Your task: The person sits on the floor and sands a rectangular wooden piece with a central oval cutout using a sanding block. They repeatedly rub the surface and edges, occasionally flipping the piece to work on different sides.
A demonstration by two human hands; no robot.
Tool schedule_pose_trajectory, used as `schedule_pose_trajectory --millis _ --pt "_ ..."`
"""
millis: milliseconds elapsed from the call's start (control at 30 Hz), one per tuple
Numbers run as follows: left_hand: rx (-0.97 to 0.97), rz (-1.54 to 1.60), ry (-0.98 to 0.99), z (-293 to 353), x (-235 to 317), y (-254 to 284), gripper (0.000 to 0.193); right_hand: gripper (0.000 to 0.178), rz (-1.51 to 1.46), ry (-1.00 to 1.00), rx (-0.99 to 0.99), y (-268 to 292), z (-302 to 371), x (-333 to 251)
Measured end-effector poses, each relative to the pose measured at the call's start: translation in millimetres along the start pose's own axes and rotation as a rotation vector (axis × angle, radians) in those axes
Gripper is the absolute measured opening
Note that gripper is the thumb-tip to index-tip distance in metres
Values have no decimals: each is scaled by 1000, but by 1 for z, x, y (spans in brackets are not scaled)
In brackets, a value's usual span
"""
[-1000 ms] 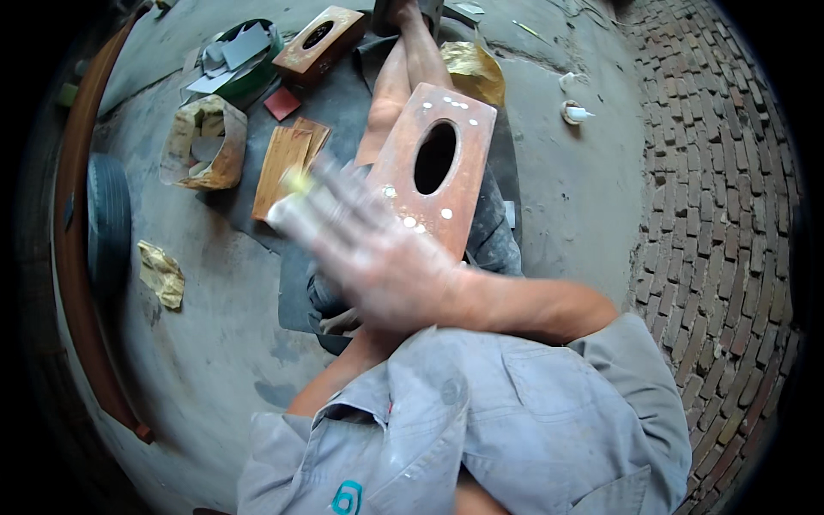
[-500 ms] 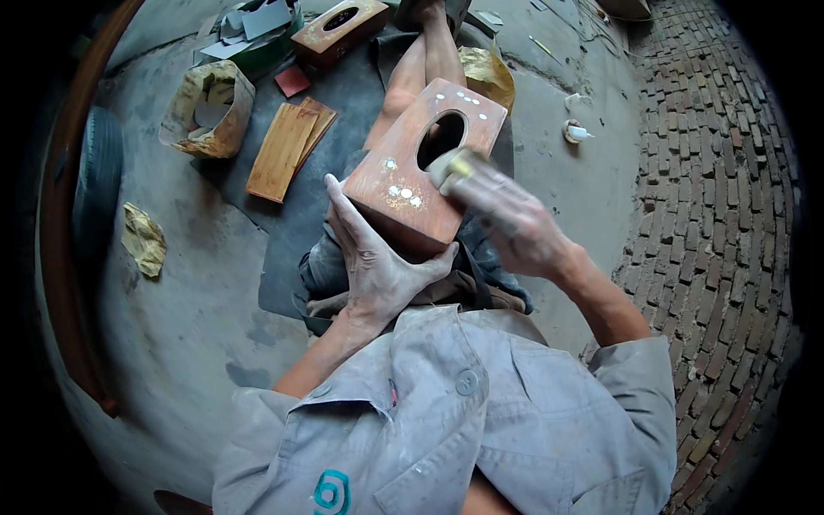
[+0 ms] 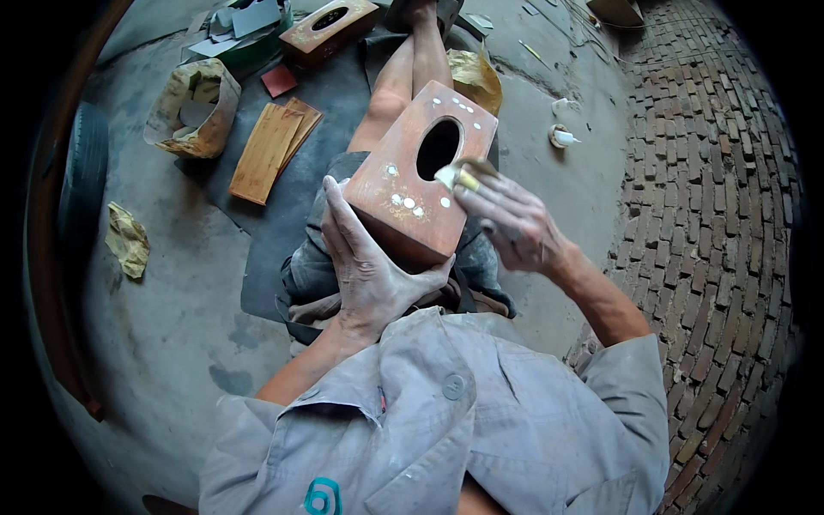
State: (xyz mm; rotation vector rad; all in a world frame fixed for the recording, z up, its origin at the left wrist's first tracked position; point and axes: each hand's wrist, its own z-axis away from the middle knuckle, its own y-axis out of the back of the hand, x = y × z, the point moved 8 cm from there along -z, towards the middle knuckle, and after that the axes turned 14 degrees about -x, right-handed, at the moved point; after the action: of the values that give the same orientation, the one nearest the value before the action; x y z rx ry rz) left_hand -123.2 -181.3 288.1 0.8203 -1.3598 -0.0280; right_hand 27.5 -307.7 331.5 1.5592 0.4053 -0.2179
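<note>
A reddish-brown wooden tissue box with an oval hole and pale inlaid dots rests tilted over my lap. My left hand is closed round its near end, thumb and fingers on opposite sides. Fine light dust coats the fingers and lies around some dots. In my right hand is a folded piece of yellowish sandpaper, pressed under the fingers at the box top's right edge, beside the oval hole. Part of the sandpaper is hidden by the fingers.
Thin wooden boards, a red pad and a second tissue box lie on a dark mat. A bag of scraps stands left, with crumpled yellow paper nearby. A small white bottle is on the right.
My right hand has shifted slightly along the box top and is less blurred; a pale dot near the right edge now shows. My left hand keeps its hold. The whole view has shifted slightly.
</note>
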Motion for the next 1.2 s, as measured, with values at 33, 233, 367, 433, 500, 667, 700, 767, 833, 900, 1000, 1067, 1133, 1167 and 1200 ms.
schedule_pose_trajectory --millis 33,233,367,433,500,667,700,767,833,900,1000,1067,1133,1167,1200 --pt "-8 2 5 -3 2 -2 164 46 0 11 18 -2 6 -9" --pt "-29 -7 -6 2 5 -4 164 47 9 -81 14 0 11 7" --pt "-32 0 -23 2 1 -3 162 41 -146 85 17 -9 9 -45" --pt "-14 -20 -77 4 4 -6 160 40 -65 109 22 -13 16 -32" --pt "-13 -81 -87 4 10 -6 159 39 -5 -112 64 -3 10 0" --pt "-51 -5 -53 10 2 -8 161 44 -122 38 64 -14 -1 -47" --pt "-34 -22 -63 8 3 -7 161 44 -64 32 82 -17 4 -31" --pt "-2 -53 -85 5 6 -8 161 44 -5 -123 112 -6 1 -7" --pt "-18 -30 -77 8 6 -8 161 44 -123 -63 95 -10 -4 -44" --pt "-46 5 -57 9 4 -8 160 46 -133 -38 61 -9 -7 -43" --pt "-43 -31 -88 11 4 -10 161 49 -18 -136 107 -11 -1 -17" --pt "-54 -1 -75 9 4 -10 162 49 -120 -11 69 -18 -3 -48" --pt "-39 -17 -71 7 5 -10 162 49 -159 56 50 -12 -11 -48" --pt "-36 -22 -71 7 5 -10 162 47 -85 -39 100 -12 -11 -31" --pt "-39 -23 -71 8 4 -10 162 46 -99 -50 99 -12 -12 -33"
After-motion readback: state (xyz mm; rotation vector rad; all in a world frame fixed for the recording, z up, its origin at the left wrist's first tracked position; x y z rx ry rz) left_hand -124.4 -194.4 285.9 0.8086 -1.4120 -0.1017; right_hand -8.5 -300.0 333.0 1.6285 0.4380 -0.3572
